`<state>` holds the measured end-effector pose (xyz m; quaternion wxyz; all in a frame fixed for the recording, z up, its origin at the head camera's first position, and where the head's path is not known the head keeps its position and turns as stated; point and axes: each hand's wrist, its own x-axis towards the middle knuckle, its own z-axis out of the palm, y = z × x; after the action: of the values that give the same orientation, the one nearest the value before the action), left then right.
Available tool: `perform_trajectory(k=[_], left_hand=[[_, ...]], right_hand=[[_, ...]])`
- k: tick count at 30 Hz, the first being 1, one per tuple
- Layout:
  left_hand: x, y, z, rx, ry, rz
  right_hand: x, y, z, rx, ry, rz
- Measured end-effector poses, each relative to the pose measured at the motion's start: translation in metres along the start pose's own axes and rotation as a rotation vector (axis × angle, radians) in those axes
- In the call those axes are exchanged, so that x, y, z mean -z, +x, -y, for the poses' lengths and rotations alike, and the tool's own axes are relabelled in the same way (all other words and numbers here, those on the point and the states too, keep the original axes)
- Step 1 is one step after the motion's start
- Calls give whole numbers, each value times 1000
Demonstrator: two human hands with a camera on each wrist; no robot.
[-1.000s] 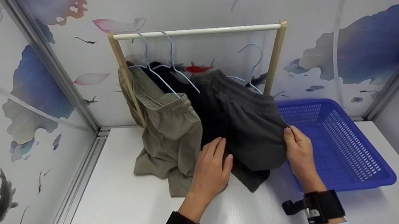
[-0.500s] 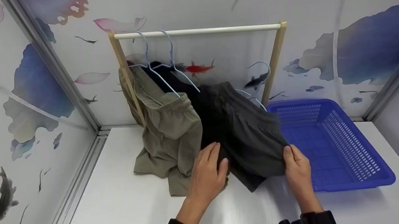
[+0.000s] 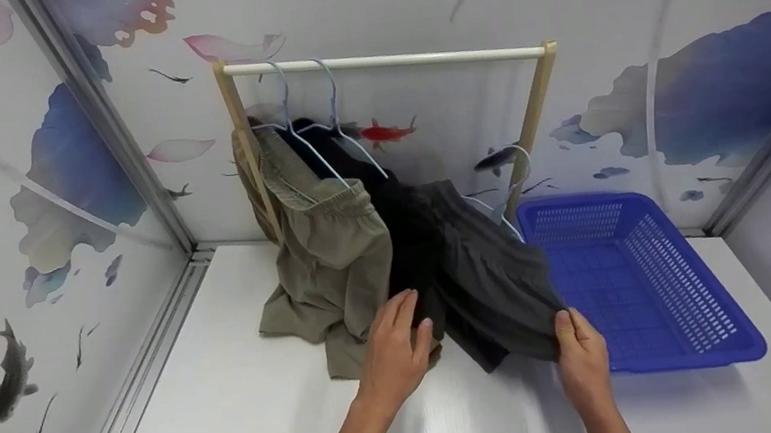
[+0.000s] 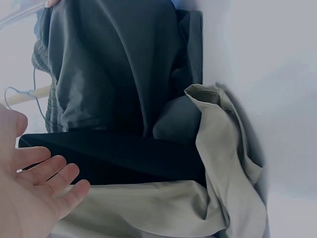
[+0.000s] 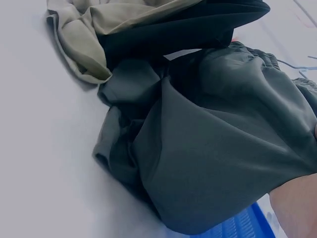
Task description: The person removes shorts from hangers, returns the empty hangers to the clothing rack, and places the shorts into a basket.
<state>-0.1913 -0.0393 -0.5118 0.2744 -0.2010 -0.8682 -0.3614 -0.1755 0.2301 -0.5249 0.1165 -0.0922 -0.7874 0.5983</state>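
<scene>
Below the white rail of the clothes rack [image 3: 381, 62], the dark grey shorts [image 3: 493, 284] sag toward the white tabletop [image 3: 234, 419], their waistband on a pale blue hanger [image 3: 502, 206] whose hook sits near the rack's right post rather than on the rail. The right hand [image 3: 580, 354] pinches the shorts' lower right corner between thumb and fingers, just left of the blue basket [image 3: 666, 285]; in the right wrist view only a sliver of that hand shows at the frame edge. The left hand [image 3: 397, 358] rests with straight, slightly spread fingers on the black garment [image 3: 403, 244] hanging between the grey shorts and the olive shorts [image 3: 331, 252], which hang at the rack's left post. How much of the black garment lies behind the others cannot be made out.
</scene>
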Motion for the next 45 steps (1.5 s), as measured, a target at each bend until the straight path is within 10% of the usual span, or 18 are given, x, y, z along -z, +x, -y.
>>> perform_trajectory(k=[29, 45], left_hand=[[-6, -5, -15, -67, 16, 3], [-9, -1, -24, -18, -99, 201]], right_hand=[[58, 18, 36, 223, -109, -76], [81, 27, 47, 319, -77, 64]])
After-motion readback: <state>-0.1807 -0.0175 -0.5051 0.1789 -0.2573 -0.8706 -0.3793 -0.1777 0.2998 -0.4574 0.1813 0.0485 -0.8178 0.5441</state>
